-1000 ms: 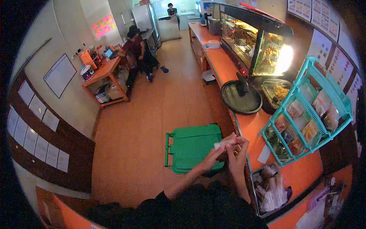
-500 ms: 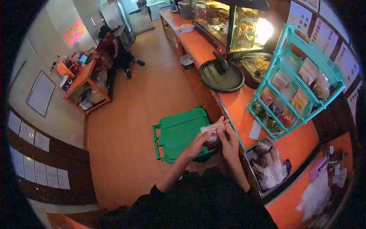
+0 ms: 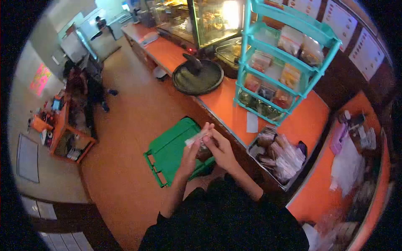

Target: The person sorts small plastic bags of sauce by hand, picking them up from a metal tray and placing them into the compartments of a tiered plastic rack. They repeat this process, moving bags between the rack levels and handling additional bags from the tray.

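Note:
A small clear plastic bag (image 3: pixel 194 138) with dark contents is held between my two hands, its flattened top edge showing as a pale strip. My left hand (image 3: pixel 188 159) grips the strip's left end, fingers closed. On the other side, my right hand (image 3: pixel 220 149) pinches the bag near its top, thumb against fingers. The fingers partly cover the contents, so I cannot make out what they are. Below the hands stands a green lidded bin (image 3: pixel 169 144). To the right, a metal tray (image 3: pixel 252 156) on the orange counter holds a pile of similar filled bags (image 3: pixel 284 157).
A teal tiered rack (image 3: pixel 289 14) with packets stands on the counter, beside a round dark stone dish (image 3: pixel 209 81) and a lit food display case (image 3: pixel 201 21). Plastic bags (image 3: pixel 347 167) lie on the right-hand counter. One person (image 3: pixel 77 85) is at the left, another (image 3: pixel 101 27) farther back.
My view has turned to the right, so the counter, rack and bin appear farther left. Both hands still hold the bag, with the fingers slightly shifted along its top.

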Tool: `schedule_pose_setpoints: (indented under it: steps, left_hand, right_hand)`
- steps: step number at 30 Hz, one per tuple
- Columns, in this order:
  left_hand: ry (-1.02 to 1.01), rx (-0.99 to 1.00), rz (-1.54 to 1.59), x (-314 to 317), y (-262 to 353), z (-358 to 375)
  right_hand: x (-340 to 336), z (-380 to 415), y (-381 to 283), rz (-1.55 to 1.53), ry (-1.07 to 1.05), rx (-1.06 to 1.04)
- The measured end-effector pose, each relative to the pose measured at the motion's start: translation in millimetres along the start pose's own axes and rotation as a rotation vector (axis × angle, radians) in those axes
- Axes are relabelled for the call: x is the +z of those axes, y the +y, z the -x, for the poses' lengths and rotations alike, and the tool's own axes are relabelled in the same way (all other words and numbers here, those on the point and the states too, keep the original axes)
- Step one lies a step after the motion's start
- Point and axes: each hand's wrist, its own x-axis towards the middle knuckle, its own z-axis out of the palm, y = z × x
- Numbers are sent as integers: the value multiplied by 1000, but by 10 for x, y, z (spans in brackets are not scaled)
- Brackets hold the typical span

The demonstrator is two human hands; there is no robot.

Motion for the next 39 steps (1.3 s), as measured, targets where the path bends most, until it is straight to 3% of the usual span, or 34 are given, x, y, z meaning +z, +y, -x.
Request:
schedule_pose_setpoints:
  steps: [1,3,5,6,9,10,14,21,23,25,28,31,33,35,39]
  left_hand:
    - [22,13,-34,37,21,-10]
    - [25,27,-66,28,-29,-58]
    - [53,178,-383,2,-86,-117]
    - [132,75,-265,152,3,-106]
    - [151,71,-295,155,-38,-187]
    - [132,-9,-77,218,-29,-162]
    - [57,3,-74,159,-231,-233]
    - [80,40,-20,144,-393,-228]
    - [86,65,-71,81,-429,-244]
    - [91,88,-123,53,-442,-228]
    - [71,0,86,128,-302,-208]
    - [72,20,-119,95,-347,-163]
    - [18,-40,83,82,-423,-127]
    - [4,-86,233,105,-387,-126]
    - [-21,-129,571,90,-346,-132]
  right_hand:
    - [-19,6,36,-88,-8,30]
    - [-104,24,25,20,29,-12]
    - [-127,49,43,72,164,-43]
    - [-188,85,90,58,110,79]
    - [-307,118,155,116,42,98]
    - [-317,116,179,91,66,91]
    - [-340,92,120,40,77,225]
    - [-330,24,262,335,145,-78]
    - [-294,39,213,76,96,8]
    - [-242,30,121,32,128,35]
    - [-207,-15,160,-60,174,115]
    - [-200,-29,141,-43,160,126]
    - [-208,-23,158,25,132,88]
    - [-202,-27,189,-216,249,150]
    - [-278,-1,-18,-215,284,192]
